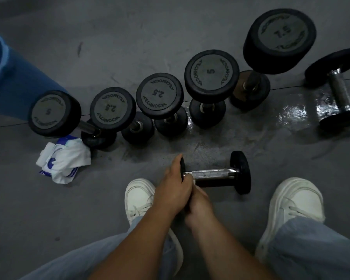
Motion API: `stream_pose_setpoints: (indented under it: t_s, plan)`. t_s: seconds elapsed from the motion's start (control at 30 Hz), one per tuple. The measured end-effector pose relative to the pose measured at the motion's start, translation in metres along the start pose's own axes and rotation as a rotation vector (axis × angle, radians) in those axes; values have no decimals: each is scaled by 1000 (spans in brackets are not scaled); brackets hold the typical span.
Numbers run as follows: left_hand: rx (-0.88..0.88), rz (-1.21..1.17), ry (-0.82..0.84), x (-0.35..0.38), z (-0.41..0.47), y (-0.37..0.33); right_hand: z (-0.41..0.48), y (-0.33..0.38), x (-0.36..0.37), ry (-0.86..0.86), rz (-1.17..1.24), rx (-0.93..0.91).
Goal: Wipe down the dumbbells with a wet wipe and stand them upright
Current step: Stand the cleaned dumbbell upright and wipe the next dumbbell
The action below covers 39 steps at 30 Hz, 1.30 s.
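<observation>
My left hand is curled over the left end plate of the small black rubber dumbbell with a chrome knurled handle. It lies on its side on the grey rubber floor, with its handle running from nine to three o'clock. My right hand sits at five o'clock of the left one and touches it. It is blurred and half hidden. A sliver of white shows at its fingers under the handle's left end, and I cannot tell whether it grips anything.

My white left sneaker is at seven o'clock of the dumbbell and my white right sneaker at four o'clock. The legs of my pale blue jeans cover both heels.

From ten round to one o'clock stands a row of five upright black rubber dumbbells. Their top plates read 5, 2.5, 2.5, 5 and 7.5 from the nine o'clock end to the three o'clock end.

At two o'clock a larger black dumbbell with a chrome handle lies on its side. Beside it, toward nine o'clock, is a wet shiny patch of floor.

At nine o'clock a crumpled white-and-blue wipe packet lies just beside the base of the row's end dumbbell. Farther out at ten o'clock, at the frame's edge, is a blurred blue cylindrical object.
</observation>
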<state>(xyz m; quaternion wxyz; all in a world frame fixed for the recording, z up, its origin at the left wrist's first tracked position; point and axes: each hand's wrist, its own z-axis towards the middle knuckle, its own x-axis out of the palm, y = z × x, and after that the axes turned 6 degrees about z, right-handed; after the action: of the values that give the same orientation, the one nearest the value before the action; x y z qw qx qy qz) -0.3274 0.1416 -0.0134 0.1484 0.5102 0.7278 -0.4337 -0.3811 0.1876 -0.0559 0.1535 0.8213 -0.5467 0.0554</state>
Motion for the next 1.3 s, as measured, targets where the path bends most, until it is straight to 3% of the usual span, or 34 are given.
stream_pose_setpoints:
  t_s: [0.5,0.57,0.63,0.73,0.9,1.0,1.07,1.2,1.3]
  plan:
    - [0,14,-2,1,2,2,-4,14,-8,-58,-49,-43]
    - [2,15,-9,1,4,4,-10,9,-28,-97,46,-48]
    - [-5,5,-11,1,6,5,-11,23,-45,-126,293,-44]
    - [8,2,-11,2,7,4,-10,55,-60,-7,676,-40]
    - [22,-9,-27,4,5,5,-22,71,-55,124,855,-17]
    - [11,-10,-32,4,6,5,-22,74,-40,74,904,-16]
    - [16,-8,-41,6,2,5,-14,75,-31,-52,829,-34]
    - [25,5,-62,8,3,6,5,72,-9,-327,437,-125]
    - [23,13,-58,9,1,7,-1,68,-13,-391,397,-131]
